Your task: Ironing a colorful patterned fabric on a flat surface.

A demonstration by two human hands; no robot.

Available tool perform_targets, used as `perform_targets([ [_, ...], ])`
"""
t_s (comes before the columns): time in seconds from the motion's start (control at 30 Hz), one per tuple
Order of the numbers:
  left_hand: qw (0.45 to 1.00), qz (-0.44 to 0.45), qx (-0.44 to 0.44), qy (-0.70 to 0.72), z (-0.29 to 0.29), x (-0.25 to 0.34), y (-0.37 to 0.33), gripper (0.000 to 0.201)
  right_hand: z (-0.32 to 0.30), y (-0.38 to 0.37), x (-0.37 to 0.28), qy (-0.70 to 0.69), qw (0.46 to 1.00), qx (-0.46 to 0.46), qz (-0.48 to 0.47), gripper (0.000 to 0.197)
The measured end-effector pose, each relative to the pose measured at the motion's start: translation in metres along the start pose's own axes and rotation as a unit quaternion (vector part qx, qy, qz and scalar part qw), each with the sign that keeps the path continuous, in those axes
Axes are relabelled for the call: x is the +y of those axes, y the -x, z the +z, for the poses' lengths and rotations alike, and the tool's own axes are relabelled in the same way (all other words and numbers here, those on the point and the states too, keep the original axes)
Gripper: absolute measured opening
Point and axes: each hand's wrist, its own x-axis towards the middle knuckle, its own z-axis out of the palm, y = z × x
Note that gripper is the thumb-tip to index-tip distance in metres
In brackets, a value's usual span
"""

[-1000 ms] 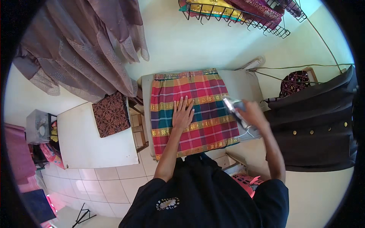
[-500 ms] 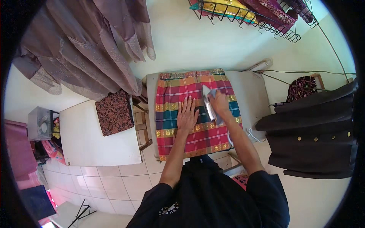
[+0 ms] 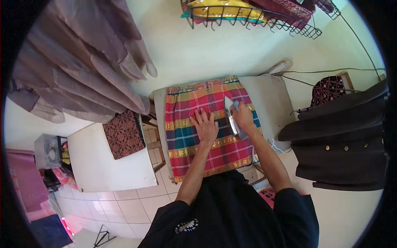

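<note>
A plaid skirt point(image 3: 182, 142) in red, green and gold, with a gathered waistband at its far edge, lies spread over a grey padded board point(image 3: 271, 103). My right hand point(image 3: 245, 119) is closed round the handle of an iron point(image 3: 232, 124), whose pointed tip faces the waistband. The iron's soleplate rests on the right half of the skirt. Left of the iron, my left hand point(image 3: 206, 130) presses on the cloth with its fingers spread and nothing in them. A pale cord point(image 3: 279, 146) loops at the board's right edge.
On the left, a white table point(image 3: 107, 169) bears a folded dark patterned cloth point(image 3: 123, 134). Mauve garments point(image 3: 82, 62) hang above it. A dark buttoned jacket point(image 3: 343, 149) hangs at the right. A wire rack point(image 3: 248, 12) with folded fabrics juts from the wall.
The iron has shifted slightly to the right across the skirt. My left hand has also slid a little right, its fingers now more widely spread. The whole view has tilted somewhat.
</note>
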Motion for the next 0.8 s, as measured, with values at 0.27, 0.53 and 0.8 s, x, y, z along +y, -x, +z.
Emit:
perform_targets([
  [0.27, 0.998, -0.029, -0.055, 0.024, -0.005, 0.013, -0.054, 0.043, 0.007, -0.025, 0.020, -0.035, 0.999, -0.005, 0.005, 0.048],
  [0.53, 0.955, 0.061, 0.036, 0.287, 0.026, 0.000, -0.095, 0.043, -0.011, -0.037, -0.019, -0.019, 0.999, -0.020, -0.029, 0.045],
  [0.8, 0.971, -0.038, 0.059, 0.228, 0.027, 0.021, -0.108, 0.054, -0.007, -0.010, -0.024, -0.004, 1.000, -0.015, 0.009, 0.039],
])
